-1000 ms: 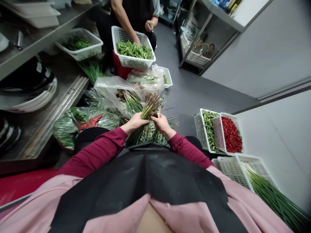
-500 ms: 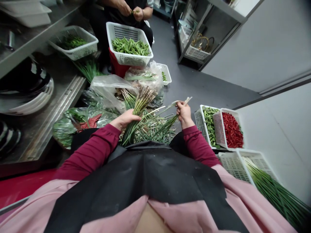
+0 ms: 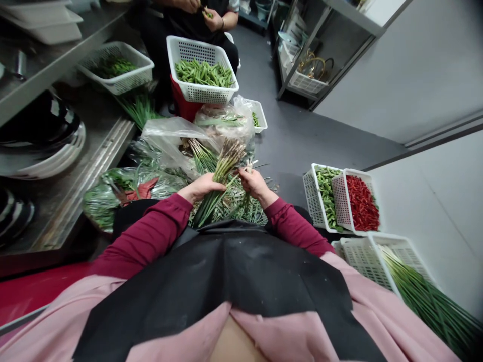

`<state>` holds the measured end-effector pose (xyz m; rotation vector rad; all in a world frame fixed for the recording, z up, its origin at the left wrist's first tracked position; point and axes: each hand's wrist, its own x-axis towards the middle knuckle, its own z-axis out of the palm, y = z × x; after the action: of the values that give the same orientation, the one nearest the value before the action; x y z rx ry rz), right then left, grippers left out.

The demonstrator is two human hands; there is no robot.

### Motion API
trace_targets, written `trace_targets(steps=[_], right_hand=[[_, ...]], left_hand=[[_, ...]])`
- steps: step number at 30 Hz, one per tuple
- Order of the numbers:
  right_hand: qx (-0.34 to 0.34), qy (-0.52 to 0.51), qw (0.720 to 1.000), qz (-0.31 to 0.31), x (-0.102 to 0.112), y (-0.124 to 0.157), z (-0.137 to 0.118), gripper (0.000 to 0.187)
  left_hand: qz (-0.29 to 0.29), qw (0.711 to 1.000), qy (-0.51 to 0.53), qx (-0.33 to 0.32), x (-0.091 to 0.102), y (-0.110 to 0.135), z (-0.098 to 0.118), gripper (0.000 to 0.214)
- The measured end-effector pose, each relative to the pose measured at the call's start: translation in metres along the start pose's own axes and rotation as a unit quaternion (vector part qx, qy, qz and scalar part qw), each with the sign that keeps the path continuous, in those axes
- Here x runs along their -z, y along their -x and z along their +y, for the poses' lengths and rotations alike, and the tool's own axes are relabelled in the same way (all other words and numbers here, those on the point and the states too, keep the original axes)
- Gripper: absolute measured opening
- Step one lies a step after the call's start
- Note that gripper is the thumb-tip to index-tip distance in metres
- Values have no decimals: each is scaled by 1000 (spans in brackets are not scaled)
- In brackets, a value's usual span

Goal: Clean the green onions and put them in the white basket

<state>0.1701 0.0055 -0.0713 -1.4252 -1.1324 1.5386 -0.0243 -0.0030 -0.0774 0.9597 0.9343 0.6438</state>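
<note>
My left hand (image 3: 204, 188) is wrapped round a thick bunch of scallions (image 3: 227, 163), root ends up and green tops hanging toward my lap. Close beside it on the right, my right hand (image 3: 255, 184) pinches a few scallions with whitish ends (image 3: 249, 166); its fingertips are near the bunch. Below both hands lies a heap of loose green leaves and peelings (image 3: 241, 210). Just beyond the bunch, more scallions (image 3: 199, 151) with dirty roots lie by a clear plastic bag (image 3: 169, 142).
A co-worker's hand (image 3: 213, 20) is above a white basket of green pods (image 3: 204, 73). On my right stand baskets of green peppers (image 3: 327, 196), red chillies (image 3: 361, 201) and long scallions (image 3: 418, 281). A metal shelf (image 3: 75, 201) with bowls runs along the left.
My right hand has moved left and in, from out at the side to close beside the bunch, with scallions still in it. My left hand has shifted slightly right.
</note>
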Motion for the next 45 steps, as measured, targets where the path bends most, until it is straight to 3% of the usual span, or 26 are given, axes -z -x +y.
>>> trace_targets(steps=[2,5,7,10,13,15,17,20,24,29,32,36,41,45], right_hand=[[23,-10,999,41,5,-4,-8,36],[139,53,976,160,23,-9,-16,27],[197,95,961,171,28,-7,-18,21],[183,101,976,67,13,1,-17,21],[110,42,992,-50,-15,8,-16,25],[41,-23,995,-89,-26,10,-16,35],[-13,-82,992,-99,-28,11,-16,44],[-23,-118,990,-67,-21,14,-13,47],[-9,-85,996,3,-19,13,-4,41],[9,-7,998,63,-26,7,6,36],[22,12,998,57,-23,4,10,34],[32,19,999,25,-17,4,12,33],[106,86,990,45,-15,3,15,21],[79,84,993,35,-12,4,12,18]], left_hand=[[-21,999,39,10,1,-2,0,26],[-44,993,105,5,7,-4,0,30],[-50,990,133,0,11,-3,1,31],[-73,986,148,2,12,-2,1,37],[-112,984,139,18,10,0,-1,44],[-117,984,130,35,10,1,-2,46],[-95,987,125,32,12,0,-2,47],[-42,992,118,-9,15,-2,0,43],[4,995,93,-45,9,-5,-1,37],[80,993,38,-75,-8,-8,-8,48],[115,989,46,-82,-7,-10,-9,44],[107,987,69,-98,-2,-11,-8,42],[137,984,-21,-113,-2,-10,-8,38],[144,977,-85,-133,2,-11,-7,38]])
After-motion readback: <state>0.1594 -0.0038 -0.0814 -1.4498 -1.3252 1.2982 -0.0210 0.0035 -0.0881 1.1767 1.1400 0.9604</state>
